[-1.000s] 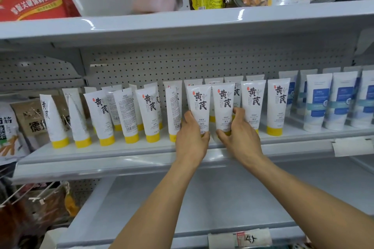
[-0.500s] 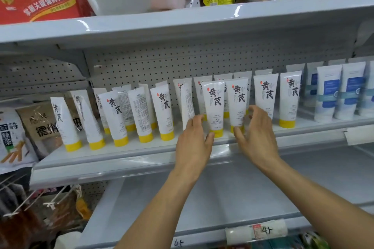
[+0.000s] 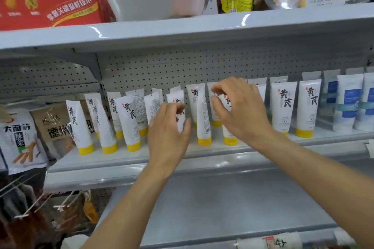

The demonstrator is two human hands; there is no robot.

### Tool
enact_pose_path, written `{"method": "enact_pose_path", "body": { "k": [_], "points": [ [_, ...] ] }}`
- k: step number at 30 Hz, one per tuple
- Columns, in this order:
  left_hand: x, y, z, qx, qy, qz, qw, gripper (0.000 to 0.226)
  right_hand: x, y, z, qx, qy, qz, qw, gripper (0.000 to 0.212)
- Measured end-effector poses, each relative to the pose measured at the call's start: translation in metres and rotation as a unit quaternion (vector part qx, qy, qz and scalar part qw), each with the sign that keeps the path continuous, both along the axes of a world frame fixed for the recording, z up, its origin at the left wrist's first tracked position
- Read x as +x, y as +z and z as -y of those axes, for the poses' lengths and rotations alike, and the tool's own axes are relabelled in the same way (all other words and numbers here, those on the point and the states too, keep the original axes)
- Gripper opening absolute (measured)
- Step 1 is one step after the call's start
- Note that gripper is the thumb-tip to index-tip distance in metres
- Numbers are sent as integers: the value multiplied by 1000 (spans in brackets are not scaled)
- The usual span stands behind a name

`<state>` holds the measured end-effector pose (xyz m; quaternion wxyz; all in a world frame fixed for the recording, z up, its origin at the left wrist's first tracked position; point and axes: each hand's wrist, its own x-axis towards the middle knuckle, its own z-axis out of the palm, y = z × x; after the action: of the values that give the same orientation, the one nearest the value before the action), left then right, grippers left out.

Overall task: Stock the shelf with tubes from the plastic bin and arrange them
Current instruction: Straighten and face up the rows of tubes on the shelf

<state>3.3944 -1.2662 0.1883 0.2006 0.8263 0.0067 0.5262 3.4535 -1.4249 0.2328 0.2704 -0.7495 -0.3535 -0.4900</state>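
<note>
Both hands work the tubes (image 3: 129, 121) standing on the shelf (image 3: 141, 159): left hand (image 3: 168, 137) loosely curled around one, right hand (image 3: 240, 111) pinching another's top, where a nudge could topple the leaning neighbours.

On the middle shelf stand about seven white squeeze tubes with yellow caps (image 3: 284, 105) in the front row; more stand behind, partly hidden. At the right are at least three white tubes with blue labels (image 3: 348, 103). Two snack bags (image 3: 17, 137) hang at the left.
</note>
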Motion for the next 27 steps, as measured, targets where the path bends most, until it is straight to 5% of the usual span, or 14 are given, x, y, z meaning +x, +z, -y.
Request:
{"method": "enact_pose_path", "body": {
  "k": [4, 12, 18, 23, 27],
  "points": [
    [-2, 40, -27, 16, 50, -7, 999, 29, 3, 52, -13, -130, -65, -20, 989, 29],
    [14, 81, -44, 206, 170, -150, 952, 42, 22, 84, -44, -333, -190, -82, 920, 57],
    [26, 87, -45, 259, 205, -243, 912, 49, 31, 80, -50, -374, -118, -163, 905, 30],
    [23, 93, -44, 190, 141, -275, 932, 37, 44, 88, -42, -354, -18, -292, 888, 43],
    [27, 101, -46, 152, 89, -318, 932, 33, 54, 89, -41, -394, 2, -306, 867, 11]
  ]
}}
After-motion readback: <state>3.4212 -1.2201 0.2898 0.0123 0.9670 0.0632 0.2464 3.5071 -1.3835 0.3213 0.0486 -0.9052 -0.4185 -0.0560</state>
